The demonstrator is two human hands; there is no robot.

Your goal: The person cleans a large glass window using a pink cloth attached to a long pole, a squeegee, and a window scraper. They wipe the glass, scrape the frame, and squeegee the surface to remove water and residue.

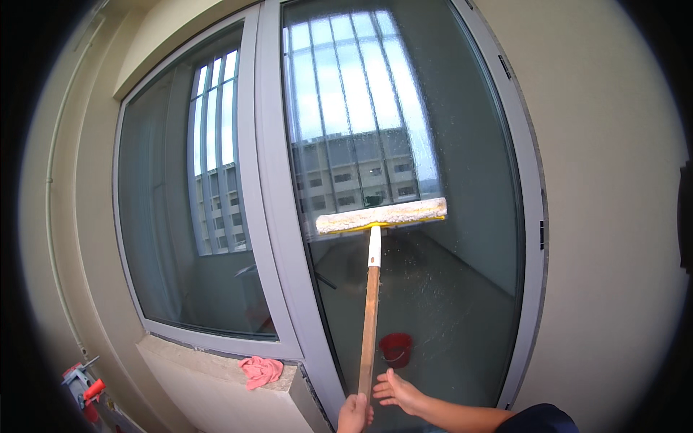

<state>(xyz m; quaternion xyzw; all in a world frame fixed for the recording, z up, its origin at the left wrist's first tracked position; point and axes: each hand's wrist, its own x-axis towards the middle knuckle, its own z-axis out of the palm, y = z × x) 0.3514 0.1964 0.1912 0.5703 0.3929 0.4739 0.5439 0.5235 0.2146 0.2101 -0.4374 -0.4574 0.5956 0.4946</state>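
Observation:
My left hand (pixel 353 415) grips the lower part of the wooden pole (pixel 369 325) of a window washer. At its top, a white plastic socket (pixel 374 248) joins the pole to a wide T-bar with a fluffy white sleeve (pixel 381 215) and a yellow lower edge. The sleeve lies across the glass door pane (pixel 465 260), tilted slightly up to the right. Just right of the pole, my right hand (pixel 399 393) is held with fingers apart and nothing in it. Water drops and streaks mark the pane around and above the sleeve.
On the ledge (pixel 195 357) at left lies a crumpled pink cloth (pixel 260 372). A fixed window (pixel 173 216) adjoins the door's grey frame (pixel 270 162). Tools with red parts (pixel 89 389) stand lower left. A red bucket (pixel 396 349) appears in the glass, perhaps reflected.

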